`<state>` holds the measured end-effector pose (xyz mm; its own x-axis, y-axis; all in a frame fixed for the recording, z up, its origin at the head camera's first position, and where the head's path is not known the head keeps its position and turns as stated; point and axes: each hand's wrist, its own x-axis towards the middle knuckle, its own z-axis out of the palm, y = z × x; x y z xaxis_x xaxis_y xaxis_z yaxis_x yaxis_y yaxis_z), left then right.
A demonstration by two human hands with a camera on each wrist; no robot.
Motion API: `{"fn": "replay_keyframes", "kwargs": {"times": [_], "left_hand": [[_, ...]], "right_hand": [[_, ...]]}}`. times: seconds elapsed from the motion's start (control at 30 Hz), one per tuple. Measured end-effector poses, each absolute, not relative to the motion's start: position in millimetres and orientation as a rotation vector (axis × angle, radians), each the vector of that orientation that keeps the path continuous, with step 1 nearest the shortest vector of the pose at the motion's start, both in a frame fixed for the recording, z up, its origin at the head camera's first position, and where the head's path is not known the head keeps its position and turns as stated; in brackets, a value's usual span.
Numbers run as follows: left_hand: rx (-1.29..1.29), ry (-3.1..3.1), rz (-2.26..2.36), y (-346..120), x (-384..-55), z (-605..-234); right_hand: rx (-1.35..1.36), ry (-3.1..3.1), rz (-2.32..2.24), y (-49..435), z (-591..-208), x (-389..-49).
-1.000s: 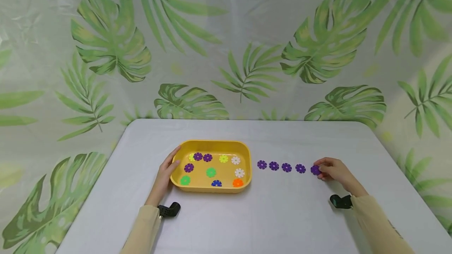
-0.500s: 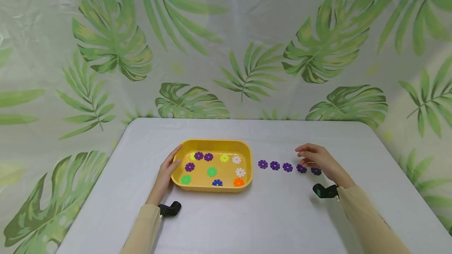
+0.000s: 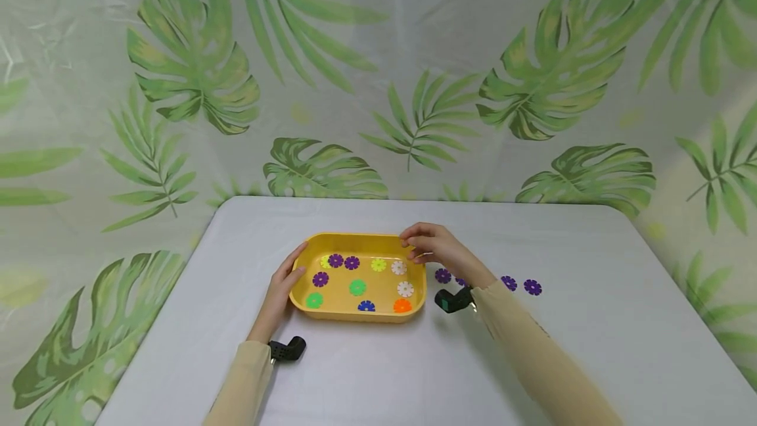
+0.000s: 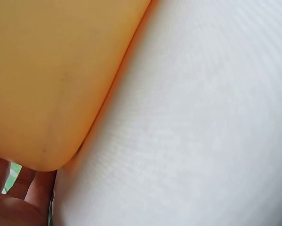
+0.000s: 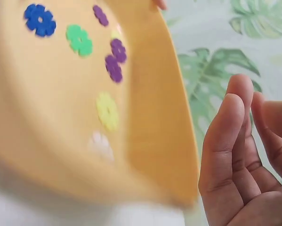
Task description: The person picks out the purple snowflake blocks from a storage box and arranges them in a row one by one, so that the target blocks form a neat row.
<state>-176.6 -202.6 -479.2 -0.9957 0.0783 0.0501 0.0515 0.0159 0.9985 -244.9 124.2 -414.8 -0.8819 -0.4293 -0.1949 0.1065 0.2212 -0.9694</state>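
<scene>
Right hand (image 3: pixel 436 246) hovers by tray (image 3: pixel 349 317), sleeve (image 3: pixel 526 340) hiding some purple discs (image 3: pixel 533 287).

Location type: screened recording station. Indicators: leaf-print sheeting (image 3: pixel 337 107) at 9, 12 and 3 o'clock; white tabletop (image 3: pixel 367 373) at 6 o'clock; wrist-worn cameras (image 3: pixel 289 349).

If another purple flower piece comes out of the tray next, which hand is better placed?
Probably the right hand: it looks empty, hovers at the tray's right end and is nearer the row of purple pieces. The left hand is holding the tray's left end.
</scene>
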Motion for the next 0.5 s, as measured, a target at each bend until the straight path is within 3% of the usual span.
{"fn": "replay_keyframes", "kwargs": {"times": [0.23, 0.5], "left_hand": [[0.139, 2.25, 2.169, -201.7, -176.4, -478.6], [0.14, 2.249, 2.179, -200.8, -175.7, -477.6]], "right_hand": [[-0.355, 1.97, -1.619, 64.9, -427.8, -253.0], [-0.401, 1.971, -1.473, 32.9, -445.3, -257.7]]}}
